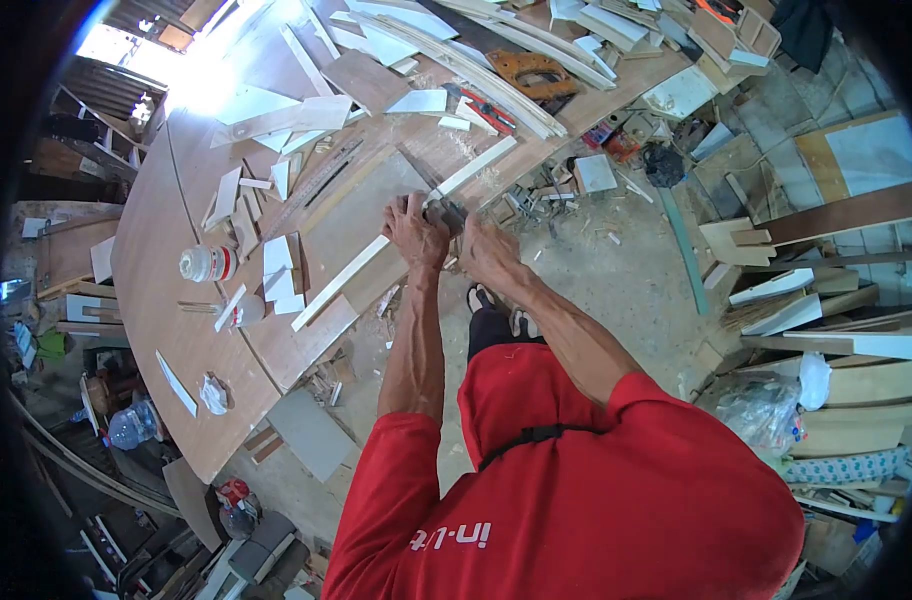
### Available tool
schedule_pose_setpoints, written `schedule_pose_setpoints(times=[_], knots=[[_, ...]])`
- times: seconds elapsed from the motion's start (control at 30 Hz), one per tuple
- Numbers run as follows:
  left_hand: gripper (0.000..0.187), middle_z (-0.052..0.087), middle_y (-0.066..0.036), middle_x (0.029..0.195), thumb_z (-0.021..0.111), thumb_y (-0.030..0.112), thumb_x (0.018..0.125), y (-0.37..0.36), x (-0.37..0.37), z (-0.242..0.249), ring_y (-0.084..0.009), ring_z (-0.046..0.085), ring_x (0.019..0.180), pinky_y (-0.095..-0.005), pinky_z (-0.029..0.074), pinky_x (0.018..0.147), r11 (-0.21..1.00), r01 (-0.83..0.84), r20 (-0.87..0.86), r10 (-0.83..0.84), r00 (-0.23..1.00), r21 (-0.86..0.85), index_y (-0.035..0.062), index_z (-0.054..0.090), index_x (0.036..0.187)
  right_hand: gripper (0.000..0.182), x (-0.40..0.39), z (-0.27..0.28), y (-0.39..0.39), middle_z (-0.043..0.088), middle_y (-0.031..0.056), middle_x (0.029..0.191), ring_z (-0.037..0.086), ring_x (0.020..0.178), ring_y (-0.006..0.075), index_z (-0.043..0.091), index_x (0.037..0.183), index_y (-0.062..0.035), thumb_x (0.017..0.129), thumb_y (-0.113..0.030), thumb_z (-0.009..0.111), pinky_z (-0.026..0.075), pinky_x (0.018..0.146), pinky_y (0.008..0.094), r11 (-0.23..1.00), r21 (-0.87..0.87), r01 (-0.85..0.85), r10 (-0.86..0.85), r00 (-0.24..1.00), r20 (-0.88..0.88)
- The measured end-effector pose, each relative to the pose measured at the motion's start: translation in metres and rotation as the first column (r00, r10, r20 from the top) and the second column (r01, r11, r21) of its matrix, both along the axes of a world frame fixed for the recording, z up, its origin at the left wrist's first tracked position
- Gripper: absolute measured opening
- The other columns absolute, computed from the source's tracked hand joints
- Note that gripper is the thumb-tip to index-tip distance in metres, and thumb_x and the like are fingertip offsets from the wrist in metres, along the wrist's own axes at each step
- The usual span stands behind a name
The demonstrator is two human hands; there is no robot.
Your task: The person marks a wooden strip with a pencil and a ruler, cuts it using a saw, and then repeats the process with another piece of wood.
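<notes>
Both hands are at the near edge of a wooden table (146, 290). My left hand (416, 230) has its fingers curled over a long narrow white strip (341, 283) and the left end of a small dark tool. The strip runs diagonally along the table edge and shows again beyond the hands. My right hand (488, 248) is closed around the right side of that dark tool (445, 214), which sits on the strip between the hands. The tool is mostly covered by the fingers, so its kind is unclear.
Offcuts (276, 265), a white jar (208, 264) and a ruler (321, 180) lie on the table. A yellow-handled saw (532, 75) and red-handled pliers (488, 112) are at the back. Wood scraps cover the floor; stacked boards (846, 340) stand right.
</notes>
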State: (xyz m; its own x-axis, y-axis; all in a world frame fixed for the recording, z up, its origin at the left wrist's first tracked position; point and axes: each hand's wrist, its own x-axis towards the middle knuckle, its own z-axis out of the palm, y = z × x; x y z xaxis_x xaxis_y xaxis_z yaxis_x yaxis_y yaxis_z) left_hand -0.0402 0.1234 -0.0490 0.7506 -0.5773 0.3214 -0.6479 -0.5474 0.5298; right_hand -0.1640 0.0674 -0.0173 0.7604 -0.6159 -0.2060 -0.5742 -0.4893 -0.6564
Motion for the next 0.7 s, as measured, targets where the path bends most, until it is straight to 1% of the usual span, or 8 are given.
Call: schedule_pose_setpoints(times=[0.17, 0.23, 0.37, 0.47, 0.57, 0.63, 0.67, 0.7], knots=[[0.023, 0.054, -0.01, 0.103, 0.063, 0.013, 0.076, -0.003, 0.002, -0.002, -0.0315, 0.047, 0.105, -0.0446, 0.032, 0.088, 1.0, -0.004, 0.001, 0.004, 1.0, 0.014, 0.0108, 0.062, 0.099, 0.031, -0.032, -0.002, 0.007, 0.064, 0.0308, 0.076, 0.065, 0.075, 0.0465, 0.046, 0.104, 0.0074, 0.083, -0.015, 0.05, 0.051, 0.067, 0.0539, 0.999, 0.036, -0.011, 0.013, 0.998, -0.059], [0.023, 0.055, -0.01, 0.103, 0.064, 0.013, 0.076, 0.001, 0.0, -0.002, -0.0313, 0.047, 0.105, -0.0447, 0.032, 0.088, 1.0, -0.007, 0.01, 0.007, 1.0, 0.021, 0.0108, 0.063, 0.099, 0.025, -0.032, -0.007, 0.01, 0.062, 0.0308, 0.073, 0.062, 0.072, 0.0499, 0.047, 0.102, 0.0042, 0.085, -0.014, 0.044, 0.048, 0.067, 0.0568, 0.999, 0.025, 0.032, -0.032, 0.999, -0.012], [0.023, 0.055, -0.01, 0.103, 0.065, 0.016, 0.077, 0.0, 0.001, -0.003, -0.0311, 0.047, 0.106, -0.0449, 0.032, 0.088, 1.0, -0.005, 0.004, 0.005, 1.0, 0.023, 0.0113, 0.063, 0.099, 0.027, -0.006, -0.003, 0.002, 0.063, 0.0323, 0.076, 0.065, 0.074, 0.0469, 0.048, 0.101, 0.0068, 0.084, -0.014, 0.047, 0.051, 0.068, 0.054, 1.0, -0.013, 0.004, -0.004, 0.999, 0.045], [0.024, 0.055, -0.01, 0.103, 0.066, 0.016, 0.076, -0.001, 0.002, -0.005, -0.0311, 0.047, 0.105, -0.0451, 0.032, 0.088, 1.0, -0.006, 0.013, 0.006, 1.0, 0.009, 0.0113, 0.063, 0.099, 0.026, -0.027, 0.008, 0.004, 0.063, 0.0321, 0.077, 0.065, 0.075, 0.0465, 0.05, 0.1, 0.0073, 0.084, -0.013, 0.048, 0.051, 0.069, 0.0534, 0.999, -0.036, -0.017, 0.016, 1.0, -0.026], [0.024, 0.055, -0.01, 0.103, 0.065, 0.015, 0.075, 0.001, 0.001, -0.004, -0.0311, 0.047, 0.105, -0.0452, 0.032, 0.088, 1.0, -0.014, 0.005, 0.014, 1.0, 0.024, 0.0113, 0.062, 0.099, 0.027, -0.039, 0.018, 0.011, 0.064, 0.0312, 0.079, 0.065, 0.076, 0.0457, 0.051, 0.099, 0.0085, 0.083, -0.013, 0.049, 0.052, 0.069, 0.0524, 1.0, 0.022, -0.019, 0.021, 0.991, -0.135], [0.025, 0.055, -0.01, 0.103, 0.065, 0.015, 0.074, 0.0, 0.001, -0.002, -0.0312, 0.047, 0.106, -0.0452, 0.032, 0.088, 1.0, 0.004, 0.013, -0.004, 1.0, 0.03, 0.0113, 0.062, 0.098, 0.03, -0.009, 0.003, -0.003, 0.064, 0.0317, 0.079, 0.066, 0.079, 0.0452, 0.052, 0.099, 0.009, 0.084, -0.016, 0.051, 0.052, 0.071, 0.052, 0.996, -0.071, -0.052, 0.054, 0.998, 0.03], [0.025, 0.055, -0.01, 0.103, 0.065, 0.014, 0.074, -0.001, 0.001, -0.002, -0.0314, 0.046, 0.105, -0.0452, 0.032, 0.088, 1.0, -0.004, 0.009, 0.004, 1.0, 0.018, 0.0113, 0.062, 0.099, 0.033, 0.01, 0.002, -0.007, 0.064, 0.0318, 0.081, 0.065, 0.081, 0.0454, 0.052, 0.099, 0.0092, 0.085, -0.02, 0.053, 0.051, 0.073, 0.0519, 1.0, 0.008, -0.019, 0.019, 0.999, -0.037], [0.025, 0.054, -0.01, 0.103, 0.065, 0.014, 0.074, -0.001, 0.0, -0.002, -0.0315, 0.046, 0.105, -0.0451, 0.032, 0.088, 1.0, -0.011, 0.003, 0.011, 1.0, 0.009, 0.0112, 0.062, 0.099, 0.033, 0.007, 0.003, -0.005, 0.064, 0.0318, 0.081, 0.065, 0.081, 0.0454, 0.052, 0.099, 0.0092, 0.085, -0.02, 0.053, 0.051, 0.073, 0.0519, 1.0, 0.008, -0.014, 0.014, 0.999, -0.035]])
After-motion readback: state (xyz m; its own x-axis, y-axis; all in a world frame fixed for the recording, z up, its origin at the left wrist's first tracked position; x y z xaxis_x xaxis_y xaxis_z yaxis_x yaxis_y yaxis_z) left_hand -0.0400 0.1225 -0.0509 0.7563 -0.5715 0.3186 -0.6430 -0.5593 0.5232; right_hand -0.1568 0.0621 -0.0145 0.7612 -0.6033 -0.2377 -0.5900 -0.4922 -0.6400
